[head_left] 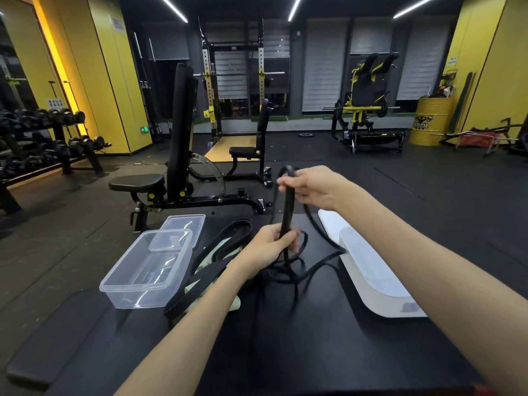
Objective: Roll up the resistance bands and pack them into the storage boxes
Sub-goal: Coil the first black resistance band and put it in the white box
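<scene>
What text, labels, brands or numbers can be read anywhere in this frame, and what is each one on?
"...TASTAR": dark lettering on the yellow steel drum, first letters unclear.
Green wall exit sign: symbols only, no words legible.
White wall notice high on the left, white paper sheet lower left, white notice at far right: too blurred.
Clear plastic storage box, black resistance band: none.

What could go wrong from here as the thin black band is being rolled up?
The thin black band is gripped by the left hand and right hand, but its slack lies in crossed loops on the table, so it may knot while winding. One strand runs up to the white container and might snag or drag it.
</scene>
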Available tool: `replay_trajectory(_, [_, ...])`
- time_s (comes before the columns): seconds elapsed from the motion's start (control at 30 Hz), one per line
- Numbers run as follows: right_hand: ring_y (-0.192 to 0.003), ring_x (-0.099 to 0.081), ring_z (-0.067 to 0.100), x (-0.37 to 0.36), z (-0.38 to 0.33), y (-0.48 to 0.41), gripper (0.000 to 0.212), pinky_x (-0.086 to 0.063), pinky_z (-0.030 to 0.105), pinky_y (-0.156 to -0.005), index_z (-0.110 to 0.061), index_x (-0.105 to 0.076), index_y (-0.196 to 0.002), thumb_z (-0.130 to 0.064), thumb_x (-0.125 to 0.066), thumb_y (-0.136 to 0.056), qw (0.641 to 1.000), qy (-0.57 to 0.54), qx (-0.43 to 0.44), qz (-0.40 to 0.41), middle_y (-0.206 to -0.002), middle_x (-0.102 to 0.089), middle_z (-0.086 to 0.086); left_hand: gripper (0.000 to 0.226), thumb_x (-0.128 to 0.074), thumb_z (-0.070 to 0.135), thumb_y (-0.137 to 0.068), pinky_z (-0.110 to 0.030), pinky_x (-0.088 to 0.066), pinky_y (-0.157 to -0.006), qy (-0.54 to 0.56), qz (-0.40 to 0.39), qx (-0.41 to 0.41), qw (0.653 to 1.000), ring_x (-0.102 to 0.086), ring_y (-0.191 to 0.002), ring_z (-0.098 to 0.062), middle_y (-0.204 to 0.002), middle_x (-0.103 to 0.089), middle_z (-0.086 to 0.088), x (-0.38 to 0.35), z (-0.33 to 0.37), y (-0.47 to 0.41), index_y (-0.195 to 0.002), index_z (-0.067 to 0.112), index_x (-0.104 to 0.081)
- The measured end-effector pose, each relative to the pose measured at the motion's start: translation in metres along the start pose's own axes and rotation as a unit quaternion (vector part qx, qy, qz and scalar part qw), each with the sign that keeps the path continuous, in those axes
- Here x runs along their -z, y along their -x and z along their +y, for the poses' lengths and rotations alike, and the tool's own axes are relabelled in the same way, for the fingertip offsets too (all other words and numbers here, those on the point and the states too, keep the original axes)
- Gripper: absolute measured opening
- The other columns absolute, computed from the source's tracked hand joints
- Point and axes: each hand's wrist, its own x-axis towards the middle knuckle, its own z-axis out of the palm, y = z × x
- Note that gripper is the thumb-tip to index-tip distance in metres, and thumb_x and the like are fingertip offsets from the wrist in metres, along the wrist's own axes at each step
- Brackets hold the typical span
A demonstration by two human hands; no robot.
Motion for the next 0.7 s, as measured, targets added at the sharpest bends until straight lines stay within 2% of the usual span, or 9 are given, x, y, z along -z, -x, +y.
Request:
replay_trajectory(0.1, [-0.086,-0.07,0.013,0.002,-0.003,-0.004,0.034,-0.053,0.024,-0.07,0.001,-0.053,-0.127,-0.013,-0.055,-0.096,0.998,-0.053,0.022,0.012,-0.097,-0.073,0.005,0.023,-0.038,0.015,-0.104,-0.012,-0.042,-0.064,0.009,0.03,-0.001,0.999,-0.054,-0.058,-0.004,-0.067,-0.051,0.001,0.0,0.004,0.0,-0.093,0.008,-0.056])
replay_trajectory(0.2, [-0.088,-0.067,0.017,0.001,0.007,-0.001,0.045,-0.05,0.029,-0.079,-0.004,-0.057,-0.117,-0.043,-0.047,-0.097,0.998,-0.026,-0.037,-0.041,-0.104,-0.072,0.008,0.027,-0.034,0.017,-0.105,-0.016,-0.041,-0.066,0.039,0.05,-0.037,0.997,-0.049,-0.059,-0.008,-0.064,-0.046,0.005,0.003,0.02,-0.011,-0.088,0.015,-0.055])
replay_trajectory(0.3, [-0.063,-0.053,0.017,0.007,0.011,0.004,0.063,-0.05,0.033,-0.074,-0.005,-0.056,-0.115,-0.061,-0.04,-0.092,0.989,-0.036,-0.071,-0.128,-0.075,-0.059,0.003,0.03,-0.031,0.017,-0.106,-0.016,-0.042,-0.065,0.055,0.056,-0.059,0.995,-0.046,-0.06,-0.008,-0.065,-0.045,0.005,0.005,0.036,-0.02,-0.086,0.014,-0.054])
replay_trajectory(0.37, [-0.063,-0.052,0.02,0.012,0.006,0.006,0.076,-0.048,0.036,-0.076,0.0,-0.057,-0.123,-0.066,-0.041,-0.088,0.983,-0.033,-0.056,-0.17,-0.064,-0.046,0.002,0.03,-0.031,0.018,-0.106,-0.017,-0.041,-0.06,0.076,0.07,-0.061,0.993,-0.045,-0.057,-0.008,-0.064,-0.043,0.005,0.005,0.042,-0.026,-0.087,0.01,-0.052])
replay_trajectory(0.43, [-0.066,-0.053,0.019,0.012,0.0,0.011,0.069,-0.046,0.036,-0.077,0.0,-0.055,-0.124,-0.059,-0.049,-0.088,0.981,-0.013,-0.032,-0.192,-0.067,-0.047,0.001,0.03,-0.032,0.021,-0.106,-0.02,-0.04,-0.059,0.1,0.082,-0.06,0.99,-0.044,-0.056,-0.008,-0.062,-0.044,0.006,0.005,0.046,-0.031,-0.087,0.008,-0.052])
replay_trajectory(0.5, [-0.064,-0.052,0.018,0.009,-0.002,0.013,0.046,-0.048,0.036,-0.073,0.002,-0.055,-0.12,-0.037,-0.053,-0.095,0.983,0.018,-0.003,-0.181,-0.067,-0.054,0.001,0.029,-0.036,0.023,-0.105,-0.02,-0.04,-0.06,0.125,0.077,-0.059,0.987,-0.044,-0.057,-0.009,-0.062,-0.046,0.007,0.005,0.048,-0.032,-0.089,0.01,-0.057])
replay_trajectory(0.57, [-0.069,-0.058,0.023,0.003,-0.002,0.012,0.03,-0.05,0.04,-0.075,0.006,-0.058,-0.116,-0.014,-0.053,-0.096,0.991,0.036,0.029,-0.124,-0.071,-0.065,0.006,0.022,-0.043,0.023,-0.103,-0.019,-0.041,-0.063,0.11,0.061,-0.059,0.99,-0.047,-0.061,-0.01,-0.066,-0.049,0.005,0.004,0.046,-0.03,-0.095,0.01,-0.059])
replay_trajectory(0.6, [-0.079,-0.063,0.026,0.002,-0.001,0.01,0.026,-0.051,0.041,-0.082,0.007,-0.059,-0.115,-0.008,-0.054,-0.094,0.995,0.029,0.043,-0.089,-0.081,-0.07,0.009,0.018,-0.047,0.023,-0.101,-0.02,-0.042,-0.066,0.084,0.053,-0.058,0.993,-0.049,-0.063,-0.011,-0.067,-0.051,0.004,0.003,0.043,-0.028,-0.097,0.009,-0.059])
replay_trajectory(0.7, [-0.092,-0.068,0.019,0.0,-0.005,0.004,0.025,-0.049,0.038,-0.094,0.002,-0.06,-0.116,-0.006,-0.056,-0.093,0.998,-0.02,0.063,-0.013,-0.098,-0.073,0.009,0.007,-0.055,0.015,-0.097,-0.018,-0.046,-0.071,0.028,0.017,-0.034,0.999,-0.058,-0.067,-0.01,-0.072,-0.061,0.0,0.003,0.03,-0.022,-0.098,0.009,-0.059])
